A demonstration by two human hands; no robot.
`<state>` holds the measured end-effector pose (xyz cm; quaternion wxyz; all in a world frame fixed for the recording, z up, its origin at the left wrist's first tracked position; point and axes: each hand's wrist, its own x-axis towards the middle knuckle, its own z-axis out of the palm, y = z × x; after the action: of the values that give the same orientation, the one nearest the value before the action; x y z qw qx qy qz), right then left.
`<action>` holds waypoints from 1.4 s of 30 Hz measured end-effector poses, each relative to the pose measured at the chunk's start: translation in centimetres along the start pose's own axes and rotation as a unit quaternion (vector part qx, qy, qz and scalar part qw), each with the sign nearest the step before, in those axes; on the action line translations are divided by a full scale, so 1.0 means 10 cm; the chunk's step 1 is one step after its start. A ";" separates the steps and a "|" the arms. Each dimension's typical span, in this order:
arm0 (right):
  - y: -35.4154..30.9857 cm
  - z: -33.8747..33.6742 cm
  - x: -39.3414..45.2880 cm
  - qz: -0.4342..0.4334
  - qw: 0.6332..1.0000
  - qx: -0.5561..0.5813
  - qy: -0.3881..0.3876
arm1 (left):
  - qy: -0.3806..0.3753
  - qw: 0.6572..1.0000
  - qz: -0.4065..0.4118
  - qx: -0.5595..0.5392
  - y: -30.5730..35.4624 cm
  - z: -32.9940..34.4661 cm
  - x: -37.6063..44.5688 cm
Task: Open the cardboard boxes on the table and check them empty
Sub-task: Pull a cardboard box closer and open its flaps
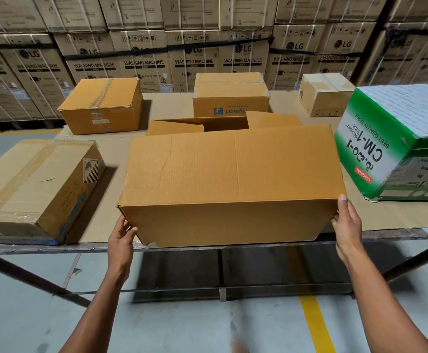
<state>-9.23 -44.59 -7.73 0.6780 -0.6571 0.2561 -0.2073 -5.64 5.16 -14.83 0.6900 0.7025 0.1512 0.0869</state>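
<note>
A large plain brown cardboard box (230,171) lies tipped at the front edge of the table (399,217). Its loose flaps (271,119) hang open at the far end, and its inside is hidden from me. My left hand (121,240) touches the box's lower left corner, thumb on the near face. My right hand (348,225) presses flat against the lower right corner with straight fingers. Closed boxes stand around it: a taped one (34,179) at the left, one (100,103) at the back left, a Flipkart box (230,95) behind, a small one (322,95) at the back right.
A green and white tape carton (399,138) stands at the table's right. Stacked washing machine cartons (192,54) form a wall behind the table. A yellow line (315,324) runs across the grey floor below me.
</note>
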 end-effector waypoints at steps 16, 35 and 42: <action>-0.79 0.06 0.60 -0.011 0.989 -0.125 -0.076 | -0.065 0.996 0.047 0.037 1.09 0.09 0.39; -0.88 -0.70 0.42 0.079 0.953 0.032 -0.291 | -0.231 0.955 0.111 0.152 1.17 -0.52 0.15; -0.63 -0.12 -0.08 -0.147 0.907 -0.320 -0.230 | -0.174 0.791 0.347 0.474 0.92 -0.04 -0.05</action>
<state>-10.23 -45.37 -1.41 0.4329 -0.8986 0.0458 -0.0548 -5.41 5.35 -5.56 0.2090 0.9498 -0.2030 0.1138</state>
